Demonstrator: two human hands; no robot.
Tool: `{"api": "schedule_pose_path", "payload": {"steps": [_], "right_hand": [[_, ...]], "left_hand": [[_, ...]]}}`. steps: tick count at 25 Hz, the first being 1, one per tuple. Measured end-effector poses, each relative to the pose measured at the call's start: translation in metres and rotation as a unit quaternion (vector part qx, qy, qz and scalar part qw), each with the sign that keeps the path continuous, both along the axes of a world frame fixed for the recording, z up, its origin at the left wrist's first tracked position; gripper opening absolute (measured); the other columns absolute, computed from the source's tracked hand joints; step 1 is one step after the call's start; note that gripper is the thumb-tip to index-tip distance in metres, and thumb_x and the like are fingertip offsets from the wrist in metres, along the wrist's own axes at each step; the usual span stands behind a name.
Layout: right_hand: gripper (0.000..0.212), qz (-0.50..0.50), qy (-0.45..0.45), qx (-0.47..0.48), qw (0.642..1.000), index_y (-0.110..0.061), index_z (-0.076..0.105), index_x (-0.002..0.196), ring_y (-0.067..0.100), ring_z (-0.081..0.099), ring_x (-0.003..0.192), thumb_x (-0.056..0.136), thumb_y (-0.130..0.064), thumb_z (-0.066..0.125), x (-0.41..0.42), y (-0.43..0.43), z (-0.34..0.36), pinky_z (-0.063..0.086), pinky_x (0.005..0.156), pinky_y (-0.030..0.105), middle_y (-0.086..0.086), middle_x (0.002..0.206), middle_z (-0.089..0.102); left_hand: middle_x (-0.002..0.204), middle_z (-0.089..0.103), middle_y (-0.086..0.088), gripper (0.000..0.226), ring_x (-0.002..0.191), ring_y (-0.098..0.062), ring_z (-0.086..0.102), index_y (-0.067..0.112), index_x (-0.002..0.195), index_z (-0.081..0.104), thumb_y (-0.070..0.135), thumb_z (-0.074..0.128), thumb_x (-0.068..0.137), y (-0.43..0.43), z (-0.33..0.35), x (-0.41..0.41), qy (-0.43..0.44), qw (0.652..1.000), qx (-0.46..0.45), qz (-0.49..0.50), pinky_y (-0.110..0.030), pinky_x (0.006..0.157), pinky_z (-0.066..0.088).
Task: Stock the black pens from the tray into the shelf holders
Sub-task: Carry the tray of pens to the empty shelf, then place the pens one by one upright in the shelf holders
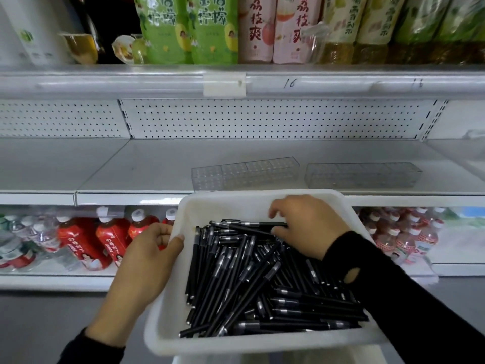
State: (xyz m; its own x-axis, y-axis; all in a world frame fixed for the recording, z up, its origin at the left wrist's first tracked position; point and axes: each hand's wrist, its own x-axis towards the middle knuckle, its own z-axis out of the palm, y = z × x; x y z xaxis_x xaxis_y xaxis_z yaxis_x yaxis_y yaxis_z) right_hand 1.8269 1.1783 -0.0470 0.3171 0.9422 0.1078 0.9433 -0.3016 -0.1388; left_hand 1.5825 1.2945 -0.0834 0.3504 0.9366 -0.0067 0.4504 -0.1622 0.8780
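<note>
A white tray (168, 324) full of several black pens (236, 285) is held in front of the shelf. My left hand (147, 256) grips the tray's left rim, thumb over the edge. My right hand (304, 227) reaches into the far end of the tray, its fingers curled onto a black pen (252, 225) lying crosswise on top of the pile. Two clear plastic holders stand on the middle shelf beyond the tray: the left holder (245, 174) and the right holder (362, 174). No pens show in either holder.
The grey middle shelf (131, 169) has a pegboard back. Above it stand green and pink drink pouches (215, 30). Below, red bottles (105, 240) fill the lower shelf at left and pink bottles (401, 232) at right.
</note>
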Motion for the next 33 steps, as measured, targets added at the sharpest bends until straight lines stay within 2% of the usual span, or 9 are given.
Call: {"api": "schedule_pose_path", "payload": {"steps": [4, 8, 12, 15, 18, 23, 26, 29, 33], "right_hand": [[0.029, 0.106, 0.06, -0.057, 0.991, -0.034, 0.061, 0.125, 0.018, 0.06, 0.097, 0.095, -0.033, 0.062, -0.026, 0.031, -0.018, 0.047, 0.08, 0.03, -0.003, 0.112, 0.066], [0.04, 0.227, -0.049, -0.081, 0.969, -0.034, 0.064, 0.124, 0.024, 0.061, 0.096, 0.091, -0.011, 0.059, -0.042, 0.039, -0.032, 0.049, 0.076, 0.034, -0.001, 0.115, 0.054], [0.026, 0.307, -0.094, -0.077, 0.944, -0.021, 0.064, 0.111, 0.025, 0.059, 0.095, 0.089, -0.009, 0.057, -0.038, 0.046, -0.036, 0.054, 0.074, 0.04, 0.0, 0.112, 0.052], [0.023, 0.349, -0.085, -0.094, 0.929, -0.022, 0.06, 0.107, 0.024, 0.06, 0.099, 0.088, -0.013, 0.054, -0.031, 0.048, -0.038, 0.053, 0.078, 0.042, -0.003, 0.111, 0.058], [0.013, 0.328, -0.036, -0.07, 0.942, -0.026, 0.056, 0.1, 0.018, 0.059, 0.09, 0.087, -0.022, 0.055, -0.022, 0.05, -0.03, 0.049, 0.077, 0.037, -0.008, 0.101, 0.06], [0.013, 0.204, 0.112, 0.062, 0.97, -0.031, 0.058, 0.091, 0.004, 0.062, 0.076, 0.086, -0.031, 0.07, -0.007, 0.084, 0.008, 0.049, 0.07, 0.025, -0.016, 0.079, 0.064], [0.014, 0.171, 0.23, 0.109, 0.952, -0.023, 0.061, 0.089, 0.01, 0.068, 0.072, 0.086, -0.022, 0.074, -0.005, 0.121, 0.014, 0.058, 0.068, 0.03, -0.008, 0.081, 0.072], [0.015, 0.138, 0.33, 0.126, 0.925, -0.019, 0.06, 0.085, 0.017, 0.069, 0.067, 0.088, -0.015, 0.074, -0.001, 0.147, 0.008, 0.06, 0.06, 0.031, -0.002, 0.087, 0.073], [0.015, 0.105, 0.381, 0.153, 0.906, -0.02, 0.061, 0.081, 0.027, 0.073, 0.073, 0.09, -0.011, 0.069, -0.002, 0.185, -0.002, 0.06, 0.061, 0.031, 0.004, 0.083, 0.075]], "left_hand": [[0.077, 0.074, -0.001, 0.005, 0.069, -0.017, 0.071, 0.023, 0.096, 0.064, 0.026, 0.061, 0.095, -0.001, -0.002, -0.003, -0.003, 1.0, -0.005, 0.007, -0.047, 0.07, 0.057], [0.077, 0.072, 0.002, 0.004, 0.066, -0.01, 0.068, 0.021, 0.095, 0.065, 0.023, 0.062, 0.095, 0.0, -0.005, -0.003, -0.021, 1.0, 0.004, 0.018, -0.037, 0.066, 0.055], [0.077, 0.071, 0.001, 0.004, 0.069, -0.013, 0.067, 0.023, 0.091, 0.065, 0.022, 0.062, 0.094, 0.001, -0.007, -0.003, -0.018, 1.0, 0.007, 0.008, -0.035, 0.066, 0.053], [0.08, 0.071, 0.005, 0.005, 0.067, -0.008, 0.066, 0.025, 0.09, 0.064, 0.023, 0.062, 0.094, 0.001, -0.007, -0.003, -0.022, 1.0, 0.011, 0.003, -0.029, 0.062, 0.049], [0.079, 0.071, 0.007, 0.006, 0.067, -0.008, 0.067, 0.026, 0.089, 0.064, 0.024, 0.062, 0.094, 0.001, -0.008, -0.004, -0.025, 1.0, 0.011, 0.005, -0.033, 0.064, 0.051], [0.081, 0.072, 0.004, 0.005, 0.064, -0.014, 0.07, 0.024, 0.092, 0.062, 0.025, 0.06, 0.096, 0.001, -0.01, -0.006, -0.036, 0.999, -0.015, -0.007, -0.035, 0.064, 0.056], [0.079, 0.071, 0.009, 0.005, 0.059, -0.009, 0.067, 0.025, 0.091, 0.061, 0.025, 0.06, 0.096, 0.002, -0.008, -0.004, -0.032, 0.999, -0.015, -0.003, -0.025, 0.059, 0.049], [0.078, 0.07, 0.009, 0.006, 0.06, -0.01, 0.068, 0.028, 0.09, 0.061, 0.026, 0.061, 0.095, 0.003, -0.009, -0.003, -0.024, 1.0, -0.018, 0.0, -0.026, 0.06, 0.049], [0.073, 0.068, 0.008, 0.008, 0.054, -0.006, 0.062, 0.03, 0.088, 0.062, 0.025, 0.063, 0.094, 0.003, -0.013, -0.002, -0.026, 1.0, -0.003, 0.005, -0.024, 0.059, 0.046]]}}
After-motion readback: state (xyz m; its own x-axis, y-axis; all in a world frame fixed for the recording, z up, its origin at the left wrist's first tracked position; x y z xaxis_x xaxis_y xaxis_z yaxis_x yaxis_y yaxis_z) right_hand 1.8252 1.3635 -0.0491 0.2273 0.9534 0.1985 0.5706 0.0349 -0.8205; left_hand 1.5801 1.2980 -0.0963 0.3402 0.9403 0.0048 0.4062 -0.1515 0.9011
